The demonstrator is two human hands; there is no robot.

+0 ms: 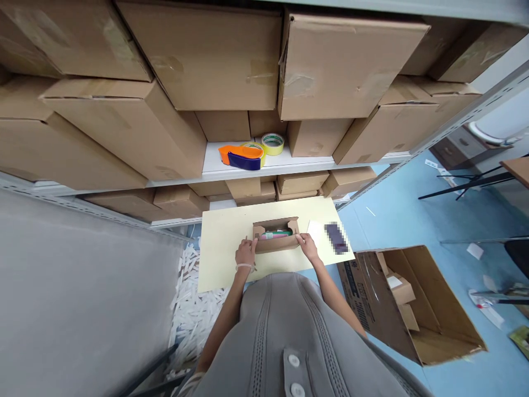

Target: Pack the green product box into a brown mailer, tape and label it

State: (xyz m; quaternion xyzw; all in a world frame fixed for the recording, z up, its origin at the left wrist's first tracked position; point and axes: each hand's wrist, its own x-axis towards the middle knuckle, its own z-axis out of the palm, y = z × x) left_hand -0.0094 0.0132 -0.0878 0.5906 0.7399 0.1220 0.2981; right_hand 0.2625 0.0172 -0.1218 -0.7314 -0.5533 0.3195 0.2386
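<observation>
A small brown cardboard box (276,245) stands open-topped on the pale yellow tabletop (223,237). Inside lie a green item (283,234) and a pink item (268,236), too small to name. My left hand (245,255) grips the box's left end, its thumb on the near side. At the opposite end, my right hand (308,248) pinches the near right corner. A white sheet (315,230) and a blurred dark rectangular thing (336,238) lie to the right of the box.
Shelves ahead carry many large cartons (223,55). A tape dispenser (242,156) and a tape roll (273,143) sit on the middle shelf. White paper strips (194,309) cover the floor at left. A big open carton (446,309) with small boxes stands at right.
</observation>
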